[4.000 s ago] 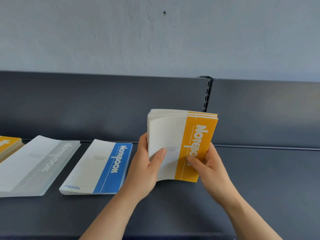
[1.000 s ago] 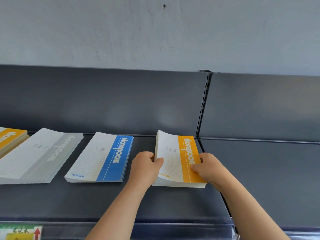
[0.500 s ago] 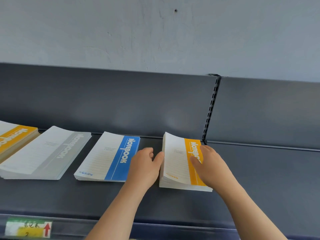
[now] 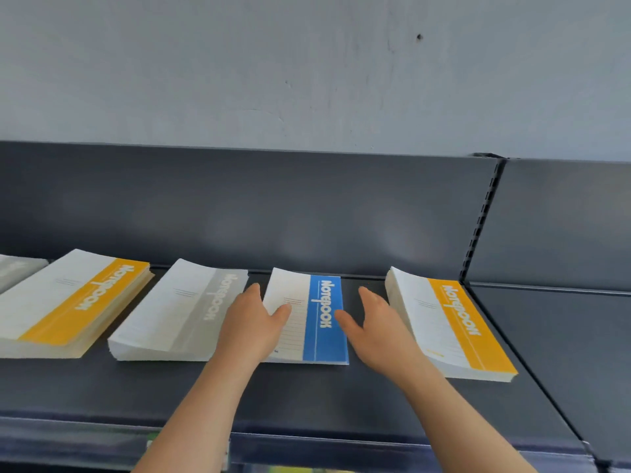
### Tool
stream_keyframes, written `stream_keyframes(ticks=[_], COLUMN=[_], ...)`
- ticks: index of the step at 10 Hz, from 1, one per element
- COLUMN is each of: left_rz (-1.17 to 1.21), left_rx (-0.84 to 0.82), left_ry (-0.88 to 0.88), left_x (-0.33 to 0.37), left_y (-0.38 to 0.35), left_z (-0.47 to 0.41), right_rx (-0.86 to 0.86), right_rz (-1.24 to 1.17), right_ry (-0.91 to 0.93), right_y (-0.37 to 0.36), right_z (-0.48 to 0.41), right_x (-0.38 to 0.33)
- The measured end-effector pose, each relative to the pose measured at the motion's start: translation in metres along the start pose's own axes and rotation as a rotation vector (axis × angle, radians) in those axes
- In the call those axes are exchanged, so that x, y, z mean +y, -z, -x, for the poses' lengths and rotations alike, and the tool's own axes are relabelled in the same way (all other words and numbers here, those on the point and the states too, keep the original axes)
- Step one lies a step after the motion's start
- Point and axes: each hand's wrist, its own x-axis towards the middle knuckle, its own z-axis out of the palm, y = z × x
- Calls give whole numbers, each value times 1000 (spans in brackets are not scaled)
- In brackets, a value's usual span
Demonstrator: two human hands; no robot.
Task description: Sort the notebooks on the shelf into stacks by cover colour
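1. Dark grey shelf point(image 4: 307, 397) with a dark back panel point(image 4: 273, 206); pale wall point(image 4: 307, 63) above.
2. Five notebook piles lie flat in a row on the shelf, all apart from each other.
3. Far left: grey pile point(image 4: 17, 271), cut off by the frame edge.
4. Next: left orange stack point(image 4: 75, 302), thick, white cover with an orange band.
5. Next: grey stack point(image 4: 177, 308), white cover with a grey band.
6. Centre: blue stack point(image 4: 317, 319), thin, white cover with a blue band.
7. Right: right orange stack point(image 4: 450, 322), thick, near the slotted upright point(image 4: 478, 227).
8. Left hand point(image 4: 252, 326): spread, fingers straight, holding nothing. It sits over the left edge of the blue stack, in the gap beside the grey stack, thumb lying over the white part of the cover.
9. Right hand point(image 4: 379, 322): spread, fingers straight, holding nothing. It sits between the blue stack and the right orange stack, thumb tip at the blue band's right edge.
10. Cannot tell whether either hand presses on the cover or only hovers.
11. Both forearms are bare and reach in from the bottom of the frame.
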Motion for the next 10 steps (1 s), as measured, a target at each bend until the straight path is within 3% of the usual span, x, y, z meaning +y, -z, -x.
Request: stream_keyframes(ticks=[1,4,8,10], left_rz=[36,136,71,-47], left_rx=[-83,-139,-119,-49], left_ry=[31,-30,-111,-280], left_x=[-13,-29,-41,-35], left_y=[-1,-15,-18,3], left_z=[-5,-14,-14,-11], right_rx=[-79,27,35,93], right_rz=[-154,-276,-112,-42], right_ry=[-114,-163,-172,-61], right_y=[-22,-50,-59,-28], right_z=[-5,-8,-8,12], right_x=[-4,-1,5,-22])
